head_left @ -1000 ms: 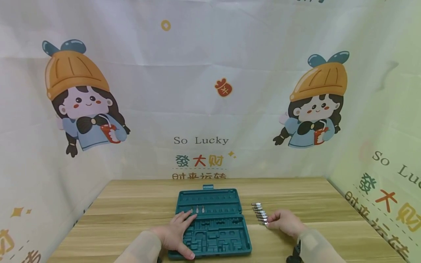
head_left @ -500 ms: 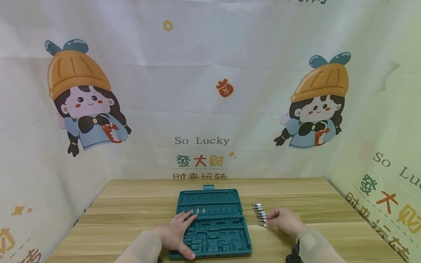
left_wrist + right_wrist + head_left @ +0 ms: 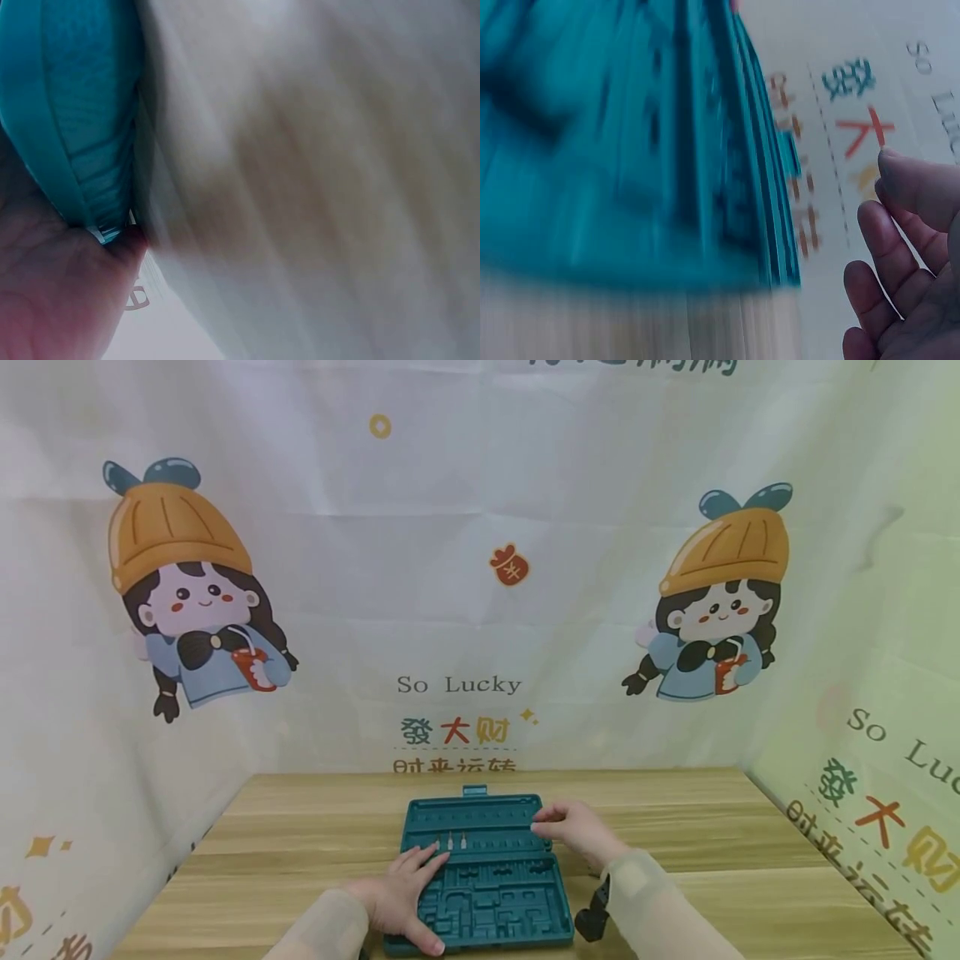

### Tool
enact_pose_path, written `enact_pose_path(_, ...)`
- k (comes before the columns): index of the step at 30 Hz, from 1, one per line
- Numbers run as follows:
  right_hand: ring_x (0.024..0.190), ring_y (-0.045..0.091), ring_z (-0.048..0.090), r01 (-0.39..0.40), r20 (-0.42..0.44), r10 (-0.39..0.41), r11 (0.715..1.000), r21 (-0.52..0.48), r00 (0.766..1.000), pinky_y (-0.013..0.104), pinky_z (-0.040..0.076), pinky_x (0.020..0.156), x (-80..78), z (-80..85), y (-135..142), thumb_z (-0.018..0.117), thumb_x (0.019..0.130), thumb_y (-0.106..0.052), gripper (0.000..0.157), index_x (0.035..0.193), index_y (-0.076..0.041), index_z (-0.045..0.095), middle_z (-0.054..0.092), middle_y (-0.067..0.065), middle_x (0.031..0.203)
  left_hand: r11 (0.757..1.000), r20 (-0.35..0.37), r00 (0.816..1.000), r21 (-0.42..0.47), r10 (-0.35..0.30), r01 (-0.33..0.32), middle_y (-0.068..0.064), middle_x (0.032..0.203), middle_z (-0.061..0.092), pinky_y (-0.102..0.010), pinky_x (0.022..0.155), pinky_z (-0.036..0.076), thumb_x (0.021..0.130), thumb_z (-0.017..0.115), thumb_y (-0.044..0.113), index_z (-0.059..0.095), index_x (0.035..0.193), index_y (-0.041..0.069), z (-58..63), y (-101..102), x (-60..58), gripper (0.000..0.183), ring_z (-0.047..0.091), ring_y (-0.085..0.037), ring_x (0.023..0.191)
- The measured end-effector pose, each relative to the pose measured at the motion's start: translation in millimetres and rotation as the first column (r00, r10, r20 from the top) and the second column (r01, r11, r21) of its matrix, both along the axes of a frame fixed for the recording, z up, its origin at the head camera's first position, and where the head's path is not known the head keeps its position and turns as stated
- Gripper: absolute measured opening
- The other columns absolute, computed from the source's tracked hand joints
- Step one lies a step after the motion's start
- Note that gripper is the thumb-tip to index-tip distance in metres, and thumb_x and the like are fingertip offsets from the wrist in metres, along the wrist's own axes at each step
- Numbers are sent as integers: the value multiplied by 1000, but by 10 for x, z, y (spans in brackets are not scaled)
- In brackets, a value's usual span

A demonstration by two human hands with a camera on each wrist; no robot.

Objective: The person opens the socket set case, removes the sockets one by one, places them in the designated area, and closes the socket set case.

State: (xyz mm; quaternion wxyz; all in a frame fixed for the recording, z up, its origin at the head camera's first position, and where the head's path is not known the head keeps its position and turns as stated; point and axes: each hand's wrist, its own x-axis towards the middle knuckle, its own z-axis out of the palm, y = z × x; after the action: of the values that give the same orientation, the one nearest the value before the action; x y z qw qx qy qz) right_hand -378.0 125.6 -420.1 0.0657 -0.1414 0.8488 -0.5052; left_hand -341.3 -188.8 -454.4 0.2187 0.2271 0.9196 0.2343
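Teal plastic at the near edge: that's the toolbox (image 3: 517,937), lying open on the table (image 3: 315,814), hollows moulded all over its near half. Look at the left hand (image 3: 400,893), spread along the left side, fingers extended, thumb down by the near corner, probably there to keep the box from sliding. Over at near right, a black gadget (image 3: 592,922) sits by the right sleeve (image 3: 660,893). Into the far half now, and three small bits (image 3: 451,841) stand in line at its left, the leftmost right by the left fingertips. At its right edge, it's the right hand (image 3: 581,829), thumb and finger drawn together; whether they pinch anything, can't tell! That hand and sleeve block some table. Farther, the latch (image 3: 475,791) pokes out, then a printed cloth (image 3: 585,635) closes things off.
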Motion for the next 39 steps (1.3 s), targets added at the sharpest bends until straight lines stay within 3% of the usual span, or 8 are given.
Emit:
enact_pose_path(6,100,25,58,-17,15,18,999,-51,1000,51,45,89,-66,-44,-418,69,91,-20,25,108,-2,68,64,6,106,1000,1,1000,-20,11,-11,-4,160,11,-67,103,23,68,75,65,19,155,27,25,25,30,111,6,-36,145)
enact_pose_path(16,102,30,58,73,44,-68,989,-125,997,53,45,88,-116,-248,-868,69,90,-16,21,105,-2,69,63,10,108,998,-12,1000,-55,11,-12,-3,160,12,-66,103,24,68,74,67,19,155,25,76,56,61,112,7,-35,145)
enact_pose_path(19,103,31,56,123,39,-120,989,-84,992,59,33,97,-111,-298,-968,71,89,-19,19,102,-6,71,65,7,104,998,-17,1000,-56,10,-10,-4,160,12,-66,104,24,67,74,67,19,155,24,59,52,52,112,7,-35,145)
enact_pose_path(23,101,31,53,199,-8,-199,980,19,980,64,21,98,-107,-333,-1068,76,84,-26,15,94,-14,74,67,2,97,998,-30,1000,-61,5,-6,-4,160,12,-66,104,24,67,74,68,19,155,24,21,41,29,112,7,-35,145)
enact_pose_path(29,106,36,50,244,-28,-242,955,169,970,59,28,96,-89,-326,-1142,80,80,-29,16,90,-18,76,67,4,101,998,-37,999,-54,6,-8,-5,160,12,-67,104,23,67,74,68,19,155,24,-23,31,-4,113,6,-36,145)
enact_pose_path(34,112,44,40,288,43,-304,933,214,952,63,28,95,-99,-306,-1172,82,77,-29,12,85,-21,77,61,13,112,999,-40,999,-49,0,-2,-5,160,12,-66,104,23,67,75,67,19,155,24,-37,24,-14,113,6,-36,145)
enact_pose_path(39,124,51,31,292,117,-324,929,229,939,67,19,101,-129,-246,-1197,83,76,-26,11,82,-19,77,57,20,119,999,-34,999,-34,-3,2,-5,160,12,-66,104,23,67,75,67,19,155,24,-41,8,-14,113,6,-36,145)
